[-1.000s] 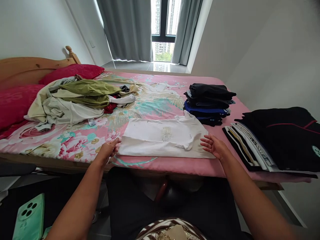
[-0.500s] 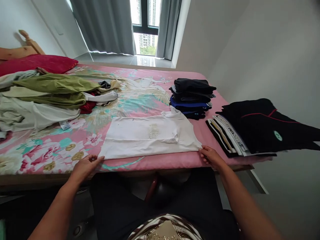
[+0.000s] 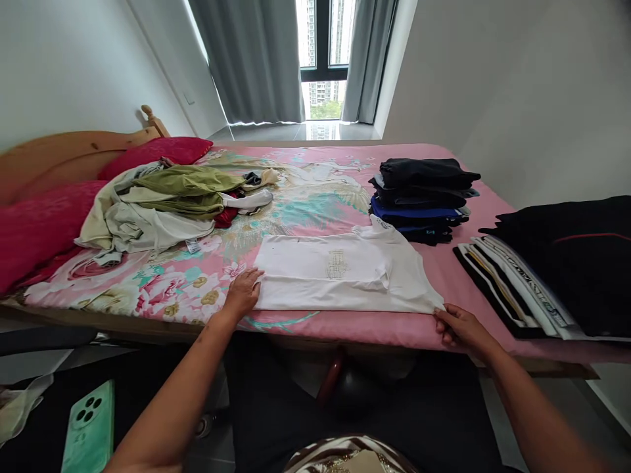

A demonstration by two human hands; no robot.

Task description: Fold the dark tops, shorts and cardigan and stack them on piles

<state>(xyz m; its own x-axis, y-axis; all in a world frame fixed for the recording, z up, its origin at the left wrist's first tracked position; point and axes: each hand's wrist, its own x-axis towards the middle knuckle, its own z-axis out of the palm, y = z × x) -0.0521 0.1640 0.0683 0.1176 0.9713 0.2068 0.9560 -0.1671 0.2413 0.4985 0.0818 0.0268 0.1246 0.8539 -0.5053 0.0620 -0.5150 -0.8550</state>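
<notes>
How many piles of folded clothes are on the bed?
2: a dark pile behind the white shirt, and another at the bed's right edge. More may be out of view.

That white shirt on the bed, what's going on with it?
A person has a white T-shirt spread flat on the pink floral bed, already folded in along its length. The left hand rests on one end and the right hand pinches the corner at the other end. Beside it stand a stack of dark folded clothes and a second folded stack at the right; a heap of unfolded clothes lies near the red pillows.
</notes>
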